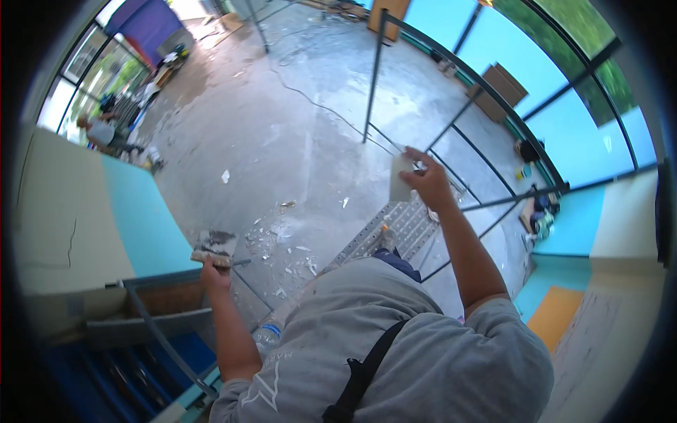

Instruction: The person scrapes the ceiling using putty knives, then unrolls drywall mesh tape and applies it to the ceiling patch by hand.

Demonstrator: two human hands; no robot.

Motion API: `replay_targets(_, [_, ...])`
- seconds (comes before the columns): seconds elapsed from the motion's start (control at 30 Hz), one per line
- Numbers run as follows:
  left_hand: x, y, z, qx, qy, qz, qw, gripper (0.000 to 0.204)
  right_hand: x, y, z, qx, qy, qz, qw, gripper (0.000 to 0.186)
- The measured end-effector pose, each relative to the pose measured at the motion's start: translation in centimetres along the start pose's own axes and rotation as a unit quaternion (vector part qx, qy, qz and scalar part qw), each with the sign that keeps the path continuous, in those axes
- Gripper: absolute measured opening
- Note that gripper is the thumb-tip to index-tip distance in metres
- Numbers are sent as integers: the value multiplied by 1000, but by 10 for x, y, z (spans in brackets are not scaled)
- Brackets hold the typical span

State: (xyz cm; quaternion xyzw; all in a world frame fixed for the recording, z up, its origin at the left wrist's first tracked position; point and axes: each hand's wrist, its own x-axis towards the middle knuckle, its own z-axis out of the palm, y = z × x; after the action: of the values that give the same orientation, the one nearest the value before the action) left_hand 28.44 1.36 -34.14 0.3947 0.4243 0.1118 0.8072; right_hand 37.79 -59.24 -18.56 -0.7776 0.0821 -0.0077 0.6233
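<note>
So both hands are busy here; the left hand [215, 276] is closed around the near edge of a wide scraper [214, 243], its flat blade smeared with something dark, held out over to the left near the wall [67, 204]; the right hand [430, 185] is up ahead and pinching a pale flat plate [400, 178] between thumb and fingers, with the plate hanging off the left side of the grip; can't really tell what it's made of, and the two are well apart, not touching. The person is in a grey shirt [367, 299] with a black strap [365, 370] across it, up on a metal platform [407, 227] full of little holes; grey metal bars [374, 77] rise ahead and to the right; the concrete floor [233, 134] down there is pretty messy, white scraps [271, 240] scattered just left of the platform and a dark cable [310, 101] snaking across further out; there's a clear bottle [268, 334] by the left elbow, partly hidden; a cardboard box [498, 93] sits by the windows on the right, and another person [103, 132] is way off at the far left, too small to make out much.
</note>
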Motion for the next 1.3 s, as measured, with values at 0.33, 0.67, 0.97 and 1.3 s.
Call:
replay_targets(0.33, [-41, -117, 255, 80, -270, -111, 953, 38, -43, 51, -157, -29, 155, 87, 984, 57])
replay_targets(0.67, [-80, -203, 374, 204, -392, -193, 876, 40, -52, 91, -177, 4, 165, 125, 978, 55])
replay_targets(0.97, [-108, -269, 485, 269, -454, -215, 822, 42, -67, 77, -198, -31, 243, 136, 960, 59])
replay_targets(1.3, [-212, -403, 631, 398, -588, -248, 659, 36, -92, 108, -280, -2, 395, 137, 908, 60])
